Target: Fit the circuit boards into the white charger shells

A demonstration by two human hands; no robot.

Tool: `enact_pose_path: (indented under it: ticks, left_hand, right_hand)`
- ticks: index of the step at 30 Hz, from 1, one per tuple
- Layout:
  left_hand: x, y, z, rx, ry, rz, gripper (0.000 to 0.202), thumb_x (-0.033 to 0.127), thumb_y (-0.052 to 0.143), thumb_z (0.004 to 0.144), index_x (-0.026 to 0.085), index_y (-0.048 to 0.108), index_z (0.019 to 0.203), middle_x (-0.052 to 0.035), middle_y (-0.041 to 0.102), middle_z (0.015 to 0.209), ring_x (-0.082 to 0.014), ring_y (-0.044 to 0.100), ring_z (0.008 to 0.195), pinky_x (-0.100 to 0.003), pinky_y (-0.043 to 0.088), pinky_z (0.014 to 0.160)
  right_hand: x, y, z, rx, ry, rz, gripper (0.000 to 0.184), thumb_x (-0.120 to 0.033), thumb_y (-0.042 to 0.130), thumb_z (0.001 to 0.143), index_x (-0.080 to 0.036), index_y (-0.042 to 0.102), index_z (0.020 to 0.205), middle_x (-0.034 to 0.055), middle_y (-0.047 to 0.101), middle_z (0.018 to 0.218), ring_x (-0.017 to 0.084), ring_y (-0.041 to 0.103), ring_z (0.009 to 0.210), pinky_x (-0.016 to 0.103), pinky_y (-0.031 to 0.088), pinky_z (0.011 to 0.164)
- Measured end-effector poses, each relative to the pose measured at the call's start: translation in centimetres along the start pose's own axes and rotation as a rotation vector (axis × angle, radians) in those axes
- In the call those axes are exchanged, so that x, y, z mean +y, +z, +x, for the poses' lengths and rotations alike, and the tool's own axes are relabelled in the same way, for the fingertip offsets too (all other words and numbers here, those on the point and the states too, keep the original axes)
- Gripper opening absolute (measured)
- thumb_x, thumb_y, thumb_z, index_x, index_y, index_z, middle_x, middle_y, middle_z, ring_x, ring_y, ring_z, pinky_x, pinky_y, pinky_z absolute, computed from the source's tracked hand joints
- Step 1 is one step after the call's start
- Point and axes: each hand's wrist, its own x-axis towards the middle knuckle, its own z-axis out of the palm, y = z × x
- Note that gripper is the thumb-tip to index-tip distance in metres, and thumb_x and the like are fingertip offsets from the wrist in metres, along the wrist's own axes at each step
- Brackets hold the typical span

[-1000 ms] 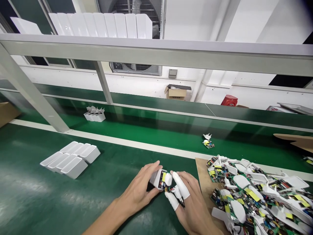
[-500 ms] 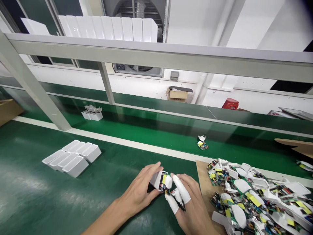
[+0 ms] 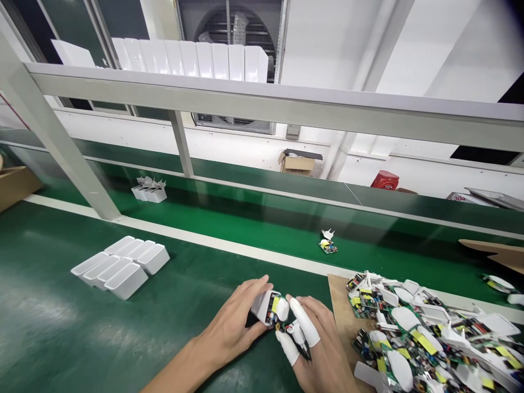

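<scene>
My left hand [image 3: 235, 316] is closed around a white plastic adapter housing [image 3: 261, 307], its open end facing right. A circuit board [image 3: 279, 309] with a yellow label and a white pad sits partly inside that opening. My right hand [image 3: 317, 333], with white finger cots on thumb and index finger, grips the board's outer end. A white plug cap [image 3: 296, 330] with dark wires hangs between these fingers and the palm. Left of my hands stand several empty white housings [image 3: 118, 265] in two rows. To the right lies a heap of circuit boards [image 3: 426, 333] with white caps.
The heap lies on a cardboard sheet [image 3: 339, 305]. Beyond the white strip, a green conveyor belt [image 3: 245, 218] carries a loose board [image 3: 328, 245] and a cluster of filled housings [image 3: 149, 190]. A metal frame [image 3: 262, 98] crosses above the belt. A cardboard box [image 3: 18, 183] stands far left.
Items on the belt have shifted slightly left, and another white-capped board has come further into view at the right. The view has tilted a little; both hands keep nearly the same hold.
</scene>
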Motion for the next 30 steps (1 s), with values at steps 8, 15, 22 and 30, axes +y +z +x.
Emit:
enact_pose_path:
  ticks: [8, 15, 22, 30]
  left_hand:
    - [0.09, -0.03, 0.12, -0.006, 0.012, 0.007, 0.086, 0.019, 0.069, 0.101, 0.034, 0.017, 0.168, -0.0120, 0.062, 0.148, -0.0303, 0.056, 0.139, -0.053, 0.052, 0.116]
    - [0.50, -0.23, 0.12, 0.005, 0.034, 0.012, 0.082, 0.024, 0.067, 0.103, 0.034, 0.018, 0.168, -0.0122, 0.065, 0.146, -0.0303, 0.060, 0.136, -0.051, 0.055, 0.113]
    - [0.56, -0.11, 0.21, 0.013, 0.040, -0.003, 0.082, 0.027, 0.069, 0.103, 0.035, 0.019, 0.168, -0.0112, 0.064, 0.146, -0.0290, 0.060, 0.136, -0.049, 0.056, 0.113]
    - [0.47, 0.06, 0.16, -0.019, 0.023, -0.016, 0.085, 0.024, 0.071, 0.101, 0.035, 0.019, 0.167, -0.0108, 0.063, 0.147, -0.0291, 0.057, 0.138, -0.050, 0.052, 0.115]
  right_hand:
    - [0.12, 0.23, -0.31, 0.000, 0.015, 0.015, 0.045, -0.021, 0.056, 0.104, -0.011, 0.051, 0.149, 0.0166, 0.070, 0.122, 0.031, 0.066, 0.116, 0.050, 0.062, 0.094]
    - [0.07, 0.20, -0.34, -0.006, 0.024, 0.025, 0.049, -0.019, 0.058, 0.103, -0.013, 0.049, 0.151, 0.0166, 0.070, 0.122, 0.031, 0.067, 0.115, 0.051, 0.063, 0.094]
    - [0.01, 0.29, -0.49, -0.016, 0.046, 0.037, 0.054, -0.019, 0.057, 0.104, -0.017, 0.044, 0.156, 0.0155, 0.070, 0.124, 0.032, 0.067, 0.117, 0.053, 0.063, 0.095]
    - [-0.28, 0.25, -0.61, -0.035, 0.040, 0.051, 0.055, -0.016, 0.058, 0.103, -0.015, 0.042, 0.156, 0.0163, 0.068, 0.127, 0.031, 0.064, 0.121, 0.053, 0.061, 0.097]
